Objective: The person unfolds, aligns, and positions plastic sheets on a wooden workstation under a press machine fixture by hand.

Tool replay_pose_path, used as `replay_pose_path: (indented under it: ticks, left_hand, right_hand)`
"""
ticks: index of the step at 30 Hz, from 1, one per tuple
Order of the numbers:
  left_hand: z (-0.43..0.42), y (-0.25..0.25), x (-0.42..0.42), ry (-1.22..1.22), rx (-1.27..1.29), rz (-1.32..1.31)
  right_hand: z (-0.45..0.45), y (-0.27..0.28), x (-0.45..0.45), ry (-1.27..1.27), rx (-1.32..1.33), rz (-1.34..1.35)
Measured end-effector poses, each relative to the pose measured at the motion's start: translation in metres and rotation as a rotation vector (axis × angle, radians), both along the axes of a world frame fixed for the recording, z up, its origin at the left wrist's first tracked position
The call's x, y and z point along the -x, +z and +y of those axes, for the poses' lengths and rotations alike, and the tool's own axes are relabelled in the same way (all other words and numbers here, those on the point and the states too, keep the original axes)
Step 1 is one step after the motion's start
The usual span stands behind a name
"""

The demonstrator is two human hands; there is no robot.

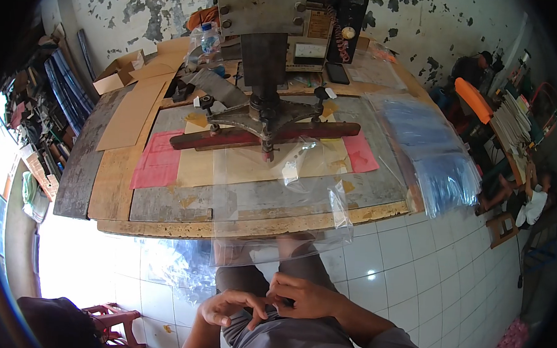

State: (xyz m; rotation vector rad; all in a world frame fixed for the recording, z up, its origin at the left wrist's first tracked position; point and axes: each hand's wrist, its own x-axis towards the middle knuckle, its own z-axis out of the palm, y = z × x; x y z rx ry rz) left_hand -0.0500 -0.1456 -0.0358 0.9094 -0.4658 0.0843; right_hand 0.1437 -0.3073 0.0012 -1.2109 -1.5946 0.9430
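Over my lap, my left hand [235, 306] is open, its fingers loosely bent and spread, with nothing visible in it. My right hand [303, 297] is close beside it, fingers curled in toward the left fingertips; whether something small is between them is hidden. In front of my hands, a clear plastic bag [270, 205] lies on the table and droops over its front edge, touched by neither hand. Its far end reaches under the red bar [312, 133] of a metal press [266, 113]. A yellowish sheet [206, 167] with pink ends lies beneath.
Stacked clear plastic bags [428, 150] hang over the table's right side. Cardboard [130, 116] lies at the left. A water bottle [209, 39] and a phone [337, 73] are at the back. A red stool [116, 326] stands lower left. Another person [532, 203] sits at the right.
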Motion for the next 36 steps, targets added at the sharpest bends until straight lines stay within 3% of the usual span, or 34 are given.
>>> replay_pose_path:
  ticks: [36]
  left_hand:
    - [0.0024,-0.0008,0.0046,0.015,0.036,0.050]
  right_hand:
    - [0.0009,0.0038,0.0005,-0.038,-0.114,-0.052]
